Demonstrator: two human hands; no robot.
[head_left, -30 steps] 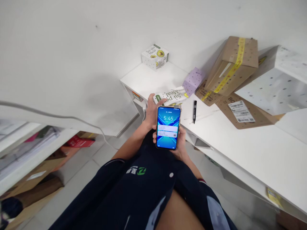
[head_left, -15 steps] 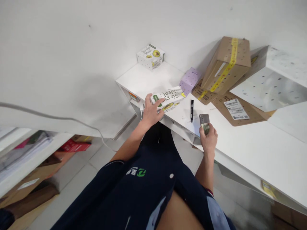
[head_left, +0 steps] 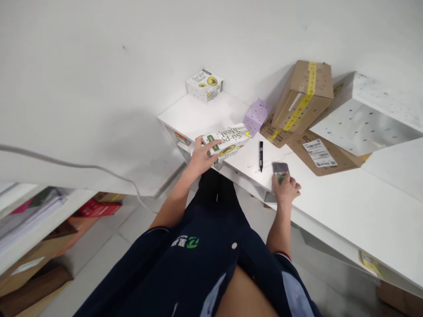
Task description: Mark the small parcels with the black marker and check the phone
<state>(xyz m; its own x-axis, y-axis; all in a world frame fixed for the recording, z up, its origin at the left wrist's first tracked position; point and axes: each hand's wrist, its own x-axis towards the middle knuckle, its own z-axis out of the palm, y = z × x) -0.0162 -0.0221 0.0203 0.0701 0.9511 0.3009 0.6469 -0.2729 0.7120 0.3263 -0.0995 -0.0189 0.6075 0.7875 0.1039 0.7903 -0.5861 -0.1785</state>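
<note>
My left hand (head_left: pixel 202 157) is closed around the near end of a white Su-per Meal box (head_left: pixel 228 138) with avocado pictures, at the front edge of the white table (head_left: pixel 350 202). The box's far end is beside a small lilac dotted box (head_left: pixel 256 116). With its fingers over the lower part, my right hand (head_left: pixel 285 189) grips a phone (head_left: pixel 280 168) at the table's front edge. The phone looks flat on or close to the tabletop. Between the two hands lies a black marker pen (head_left: pixel 261 156).
Another Su-per Meal box (head_left: pixel 205 86) stands in the far corner against the wall. Taped brown cartons (head_left: pixel 302 97) and a large white dotted box (head_left: pixel 366 119) stand at the back right. A grey cable (head_left: pixel 82 166) crosses on the left, above shelves (head_left: pixel 46 215) of papers and cartons.
The phone and my right hand have come down flatter toward the tabletop, and its fingers have spread a little. My left hand keeps its hold on the box. The view has shifted slightly.
</note>
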